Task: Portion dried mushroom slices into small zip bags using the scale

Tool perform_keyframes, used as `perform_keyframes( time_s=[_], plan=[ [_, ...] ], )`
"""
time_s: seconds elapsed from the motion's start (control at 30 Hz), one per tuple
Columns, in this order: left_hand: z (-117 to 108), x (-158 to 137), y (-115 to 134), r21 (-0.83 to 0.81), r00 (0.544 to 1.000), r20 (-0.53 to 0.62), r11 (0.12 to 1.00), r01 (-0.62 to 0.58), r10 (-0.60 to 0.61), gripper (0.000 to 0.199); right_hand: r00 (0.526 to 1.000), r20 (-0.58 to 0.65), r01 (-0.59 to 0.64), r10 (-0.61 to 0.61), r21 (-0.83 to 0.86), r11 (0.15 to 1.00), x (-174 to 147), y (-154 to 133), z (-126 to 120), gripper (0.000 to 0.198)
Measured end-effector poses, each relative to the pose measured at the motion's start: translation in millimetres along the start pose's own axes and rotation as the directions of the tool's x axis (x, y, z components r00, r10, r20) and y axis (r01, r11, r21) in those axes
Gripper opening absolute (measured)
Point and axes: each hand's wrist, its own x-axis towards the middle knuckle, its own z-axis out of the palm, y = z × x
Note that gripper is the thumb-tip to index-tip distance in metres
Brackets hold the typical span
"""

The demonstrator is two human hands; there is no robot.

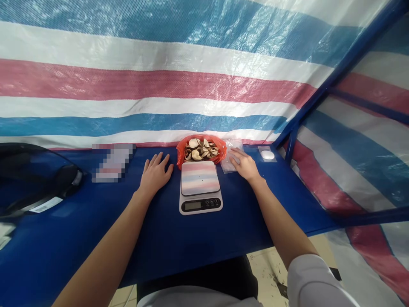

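Observation:
My left hand (156,174) lies flat on the blue tabletop, fingers spread, left of a digital kitchen scale (200,187). The scale's display looks blank, and its shiny plate reflects the striped sheet. Just behind it sits a red plastic bag (182,155), its mouth folded open around dried mushroom slices (201,150). To the right of that bag, my right hand (244,165) rests with its fingers apart over clear plastic bags (230,147). The fingers touch the bags without gripping them.
A small white disc in a clear packet (267,155) lies at the back right. At left are a pixelated packet (113,164) and a black item with straps (35,183). A striped sheet (159,85) hangs behind the blue table (198,243); blue frame bars (338,55) stand at right.

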Motion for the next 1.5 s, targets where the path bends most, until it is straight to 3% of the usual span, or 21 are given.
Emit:
perform_keyframes(
  time_s=[0.2,0.4,0.57,0.8,1.2,1.3,1.5],
  plan=[
    [2.4,-3.9,0.1,0.045,0.997,0.066,0.998,-0.033,0.03,0.058,0.998,0.049,0.035,-0.032,-0.066,0.997,5.8,9.2,21.0,0.044],
    [3.6,-3.8,0.0,0.064,0.997,0.066,0.997,-0.036,0.032,0.058,0.995,0.095,0.021,-0.016,-0.052,0.998,0.9,10.2,24.3,0.045],
    [4.9,-4.2,-1.1,0.063,0.997,0.065,0.997,-0.043,0.039,0.058,0.998,0.067,0.016,-0.012,-0.056,0.998,0.7,2.3,19.5,0.039],
    [3.2,-5.0,0.2,0.04,0.998,0.057,0.998,-0.04,0.038,0.056,0.996,0.008,-0.085,0.086,-0.054,0.995,-1.0,-4.5,15.3,0.03],
    [2.1,-4.1,1.5,0.043,0.998,0.061,0.999,-0.025,0.023,0.054,0.979,-0.077,-0.196,0.191,-0.06,0.979,-2.3,-3.2,16.2,0.03],
    [1.9,-3.4,1.2,0.006,0.999,0.044,1.0,-0.016,0.016,0.053,0.967,-0.149,-0.209,0.208,0.012,0.978,-3.1,-0.7,17.3,0.031],
    [-0.6,-1.8,-1.2,-0.161,0.997,-0.066,0.987,0.018,-0.029,0.044,0.903,-0.324,-0.173,0.282,0.327,0.929,-6.0,-0.7,9.9,0.035]
  ],
)
